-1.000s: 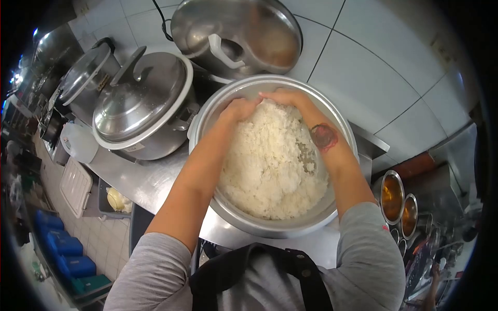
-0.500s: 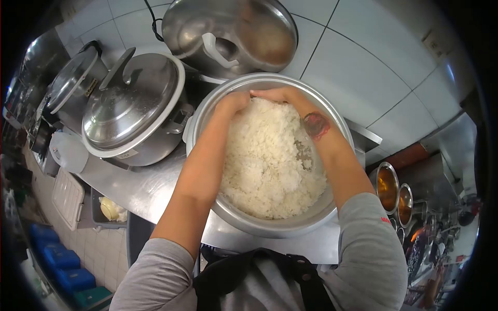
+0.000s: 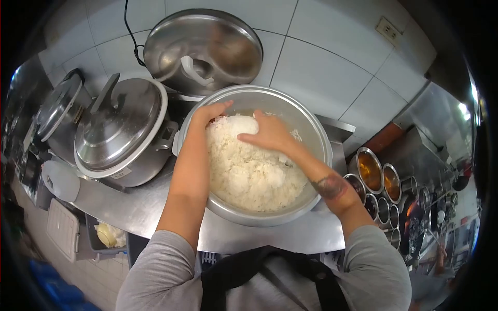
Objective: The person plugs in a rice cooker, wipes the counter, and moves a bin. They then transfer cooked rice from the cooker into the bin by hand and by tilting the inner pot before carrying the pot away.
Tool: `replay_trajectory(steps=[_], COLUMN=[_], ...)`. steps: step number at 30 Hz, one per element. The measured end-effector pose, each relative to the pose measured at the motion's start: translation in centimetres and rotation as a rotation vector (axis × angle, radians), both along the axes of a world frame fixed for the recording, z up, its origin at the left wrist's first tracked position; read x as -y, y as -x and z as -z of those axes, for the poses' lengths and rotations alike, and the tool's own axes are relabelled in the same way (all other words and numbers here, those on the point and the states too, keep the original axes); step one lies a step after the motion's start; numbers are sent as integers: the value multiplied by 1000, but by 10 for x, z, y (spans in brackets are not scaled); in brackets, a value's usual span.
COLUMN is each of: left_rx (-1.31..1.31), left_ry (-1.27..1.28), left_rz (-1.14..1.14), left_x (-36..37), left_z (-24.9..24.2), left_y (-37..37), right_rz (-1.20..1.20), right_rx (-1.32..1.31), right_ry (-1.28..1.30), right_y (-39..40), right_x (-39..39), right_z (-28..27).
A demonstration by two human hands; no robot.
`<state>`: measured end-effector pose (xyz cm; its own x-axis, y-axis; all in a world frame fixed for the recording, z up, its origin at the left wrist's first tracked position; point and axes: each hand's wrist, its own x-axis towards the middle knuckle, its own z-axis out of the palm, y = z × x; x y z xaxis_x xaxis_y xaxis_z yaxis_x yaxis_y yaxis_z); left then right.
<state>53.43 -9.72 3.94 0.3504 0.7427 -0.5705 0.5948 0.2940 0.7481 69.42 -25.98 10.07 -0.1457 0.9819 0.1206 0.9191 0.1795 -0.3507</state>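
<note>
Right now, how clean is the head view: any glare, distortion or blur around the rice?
Head view: strong fisheye, wall tiles bow and corners go black; glare streaks on the closed cooker lid; rice evenly lit, slightly washed out; both hands sharp.

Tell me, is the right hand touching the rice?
Touching: the head view shows the right hand lying palm-down on the rice mound, no gap.

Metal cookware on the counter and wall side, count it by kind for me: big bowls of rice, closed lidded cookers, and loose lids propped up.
Bowl of rice: 1, both hands, left hand and right hand, on the rice
Closed cookers: 2, the near cooker and the far cooker
Propped lid: 1
Total: 4
</note>
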Motion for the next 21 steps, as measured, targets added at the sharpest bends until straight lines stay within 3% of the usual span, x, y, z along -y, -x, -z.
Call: replay_trajectory(steps=[3,6,7,8,9,11,12,14,15,16,18,21], left_rx=[-98,-45,-18,11,15,-41,-45,18,200,187,55,83], left_ry=[30,-22,-85,-144,-136,-33,-16,-272,-207,-217,-725,-664], left_rz=[40,195,359,524,529,402,395,196,13,-4,-226,-367], left_x=[-16,-18,-27,-34,-48,-67,-39,34,37,51,92,158], left_z=[10,23,36,48,61,83,66,-4,5,4,11,-7], left_y=[3,7,10,12,11,9,11,15,20,23,21,17], right_rz=[38,52,55,29,1,-51,-108,-97,-81,-100,-8,135], right_rx=[-70,-32,-29,87,204,96,-17,-87,-139,-152,-451,-440], right_ry=[-70,-177,-178,-363,-541,-487,-443,-330,-236,-243,67,62], right_y=[8,15,19,24,27,23,22,17,12,5,-14,-38], right_x=[40,83,96,108,118,117,114,112,107,99,79,30], right_z=[9,22,29,37,42,38,36,25,19,16,16,53])
